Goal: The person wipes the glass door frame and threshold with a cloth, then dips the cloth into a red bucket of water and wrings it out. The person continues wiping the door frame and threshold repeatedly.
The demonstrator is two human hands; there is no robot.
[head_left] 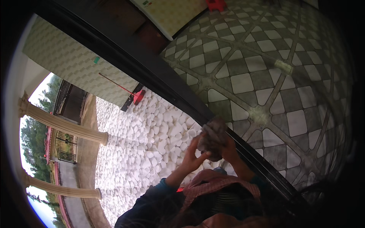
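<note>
A bunched grey-brown cloth [212, 137] is gripped between my two hands, just in front of my body. My left hand [194, 154] closes on its left side, with the thumb pressed against the lower part. On the other side my right hand [229, 149] is wrapped round the cloth, its fingers partly hidden. The cloth's upper end overlaps the dark metal door frame [190, 104], and I cannot tell whether the two touch.
The frame's dark sill [262, 165] runs past my right forearm. Left of it lies white pebble-patterned floor [152, 140]; right, checkered grey-and-white tiles [266, 102]. A red broom or dustpan [139, 97] leans by the wall. Columns [68, 123] stand far left. A red stool [216, 5] is farther off.
</note>
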